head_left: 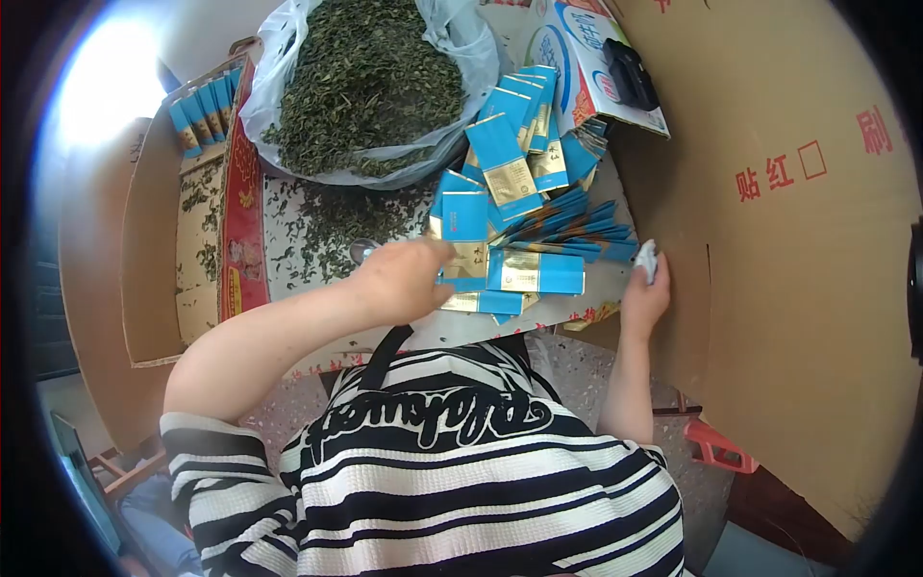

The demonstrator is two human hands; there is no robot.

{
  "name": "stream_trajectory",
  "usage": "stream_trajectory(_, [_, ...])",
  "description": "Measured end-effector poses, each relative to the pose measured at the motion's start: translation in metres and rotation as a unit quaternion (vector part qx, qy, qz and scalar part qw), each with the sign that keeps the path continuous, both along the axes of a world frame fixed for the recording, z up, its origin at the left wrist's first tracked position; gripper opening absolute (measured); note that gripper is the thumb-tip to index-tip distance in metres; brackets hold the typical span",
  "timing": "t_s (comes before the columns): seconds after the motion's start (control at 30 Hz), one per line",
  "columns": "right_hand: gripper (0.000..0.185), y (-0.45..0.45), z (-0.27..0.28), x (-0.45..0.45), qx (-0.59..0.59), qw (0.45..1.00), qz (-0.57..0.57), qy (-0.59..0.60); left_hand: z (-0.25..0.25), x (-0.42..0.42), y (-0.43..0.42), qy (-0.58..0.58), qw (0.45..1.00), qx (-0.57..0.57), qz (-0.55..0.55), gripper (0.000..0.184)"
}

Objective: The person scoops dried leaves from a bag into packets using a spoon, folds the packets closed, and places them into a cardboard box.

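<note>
My left hand [409,279] reaches over the near edge of the packet pile, its fingers closed at the left edge of a flat blue-and-gold packet [465,219]. Beside the wrist, a small shiny rounded piece [362,251] shows, partly hidden by the hand; I cannot tell what it is. At the table's right edge my right hand [646,298] is closed around a small crumpled white thing [647,260], its kind unclear. Many more blue-and-gold packets [505,168] lie overlapping between the hands, some fanned out in a stack [577,229].
A clear plastic bag [260,106] full of dried green leaves [370,87] stands at the back. Loose leaves [336,226] litter the table. To the left, an open carton [154,240] holds several upright packets [204,111]. A printed box [577,58] bears a black object [630,75]. A large carton [769,250] borders the right.
</note>
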State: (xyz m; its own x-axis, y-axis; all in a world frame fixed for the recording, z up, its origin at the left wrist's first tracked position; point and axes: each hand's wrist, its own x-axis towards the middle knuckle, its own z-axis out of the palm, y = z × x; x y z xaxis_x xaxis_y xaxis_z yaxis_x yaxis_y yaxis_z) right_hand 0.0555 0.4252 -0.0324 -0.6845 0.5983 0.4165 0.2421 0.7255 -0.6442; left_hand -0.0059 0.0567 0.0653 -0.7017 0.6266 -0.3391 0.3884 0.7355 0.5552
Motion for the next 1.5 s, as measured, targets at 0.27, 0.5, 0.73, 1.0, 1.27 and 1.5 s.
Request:
stream_trajectory(0.27, [0.045,-0.013,-0.018,0.005,0.141,0.987,0.040,-0.062,-0.045,-0.006,0.022,0.077,0.966,0.067,0.239,0.052])
stream_trajectory(0.5, [0.041,-0.015,-0.007,0.011,0.115,0.989,0.023,-0.090,-0.057,0.003,0.035,0.027,0.930,0.122,0.345,0.065])
stream_trajectory(0.73, [0.045,-0.058,0.030,0.023,0.169,0.984,-0.008,-0.054,-0.062,0.012,0.051,0.147,0.913,0.114,0.364,0.073])
stream_trajectory(1.0, [0.037,-0.140,0.059,0.026,0.079,0.965,0.235,0.085,-0.072,-0.003,0.046,0.052,0.913,0.174,0.365,0.038])
stream_trajectory(1.27, [0.048,-0.186,0.049,0.018,-0.073,0.923,0.377,-0.022,-0.046,0.025,0.012,0.152,0.841,0.433,0.286,0.018])
stream_trajectory(1.5, [0.020,-0.212,0.040,0.001,-0.342,0.807,0.473,-0.089,-0.053,0.056,-0.018,-0.019,0.755,0.604,0.255,0.038])
